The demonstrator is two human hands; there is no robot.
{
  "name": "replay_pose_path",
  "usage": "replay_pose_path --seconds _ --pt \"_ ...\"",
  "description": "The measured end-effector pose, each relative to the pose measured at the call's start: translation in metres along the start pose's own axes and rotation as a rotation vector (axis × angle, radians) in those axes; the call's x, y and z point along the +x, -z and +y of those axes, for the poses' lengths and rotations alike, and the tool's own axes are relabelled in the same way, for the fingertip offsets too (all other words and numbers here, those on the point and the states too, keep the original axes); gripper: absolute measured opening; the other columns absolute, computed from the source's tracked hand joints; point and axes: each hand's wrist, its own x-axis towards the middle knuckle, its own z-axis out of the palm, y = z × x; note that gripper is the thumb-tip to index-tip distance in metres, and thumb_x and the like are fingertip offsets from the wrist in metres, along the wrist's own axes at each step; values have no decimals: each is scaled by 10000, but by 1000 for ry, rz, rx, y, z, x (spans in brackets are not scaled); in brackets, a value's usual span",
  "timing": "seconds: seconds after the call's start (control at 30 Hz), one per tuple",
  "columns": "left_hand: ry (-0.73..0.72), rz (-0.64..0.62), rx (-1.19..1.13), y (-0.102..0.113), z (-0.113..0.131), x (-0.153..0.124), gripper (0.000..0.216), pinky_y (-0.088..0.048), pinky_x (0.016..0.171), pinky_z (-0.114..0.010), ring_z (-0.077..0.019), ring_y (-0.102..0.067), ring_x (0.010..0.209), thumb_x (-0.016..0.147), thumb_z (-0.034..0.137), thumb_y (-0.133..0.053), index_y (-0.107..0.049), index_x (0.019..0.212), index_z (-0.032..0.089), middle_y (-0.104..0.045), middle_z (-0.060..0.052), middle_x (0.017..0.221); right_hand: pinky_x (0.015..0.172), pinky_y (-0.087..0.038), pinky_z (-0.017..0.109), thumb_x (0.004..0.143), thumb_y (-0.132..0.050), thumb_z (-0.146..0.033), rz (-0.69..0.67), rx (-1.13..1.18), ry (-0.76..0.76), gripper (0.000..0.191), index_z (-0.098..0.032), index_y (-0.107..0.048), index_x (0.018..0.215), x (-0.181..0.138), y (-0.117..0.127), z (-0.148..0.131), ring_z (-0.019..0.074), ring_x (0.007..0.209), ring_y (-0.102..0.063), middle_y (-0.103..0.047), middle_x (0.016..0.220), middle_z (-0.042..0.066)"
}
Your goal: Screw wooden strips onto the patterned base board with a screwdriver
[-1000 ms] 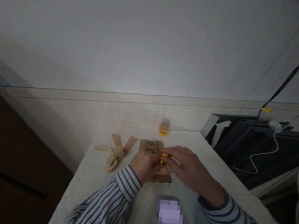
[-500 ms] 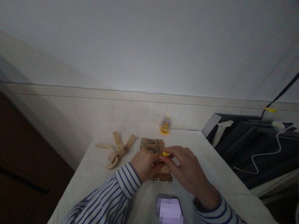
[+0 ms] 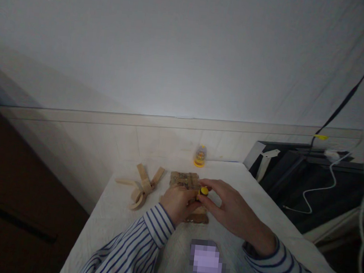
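Note:
My right hand (image 3: 229, 207) pinches a small yellow and black screwdriver handle (image 3: 203, 192) held upright over a brown wooden sheet of laser-cut parts (image 3: 186, 180). My left hand (image 3: 175, 202) is curled with its fingers pressed on the sheet right beside the tool. The sheet lies flat on the white table (image 3: 112, 220), and its near end is partly hidden under both hands. Striped sleeves cover both my forearms.
An assembled wooden piece with curved arms (image 3: 140, 186) lies left of the sheet. A small yellow container (image 3: 200, 155) stands at the table's far edge by the wall. A blurred phone (image 3: 210, 266) lies near me. Black furniture with white cables (image 3: 319, 184) is at the right.
My hands stay on the sheet; the yellow handle has turned slightly, so its black top now shows. The view has shifted a little.

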Motion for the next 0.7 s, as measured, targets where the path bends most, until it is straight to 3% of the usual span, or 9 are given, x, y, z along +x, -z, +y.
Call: replay_pose_path --seconds 0.1,0.2,0.7 --pt "-19 -22 7 2 0 0 136 -443 671 -280 -172 -606 679 799 297 -562 -634 794 183 -663 -29 722 850 -445 391 845 -501 -204 -65 39 41 308 -241 -507 1151 0 5 -1 193 992 -549 -616 1087 48" --pt "-28 -38 2 3 0 0 144 -444 679 -279 -171 -609 695 813 304 -544 -631 814 190 -666 -29 734 823 -454 381 858 -488 -194 -89 35 66 230 -238 -567 1069 2 7 -2 186 948 -567 -648 1029 36" --pt "-28 -77 -18 5 0 0 144 -450 686 -283 -178 -621 712 812 247 -510 -623 865 175 -673 -43 750 714 -444 367 861 -497 -281 82 -87 78 163 -192 -572 976 -1 -8 0 195 804 -586 -660 861 50"
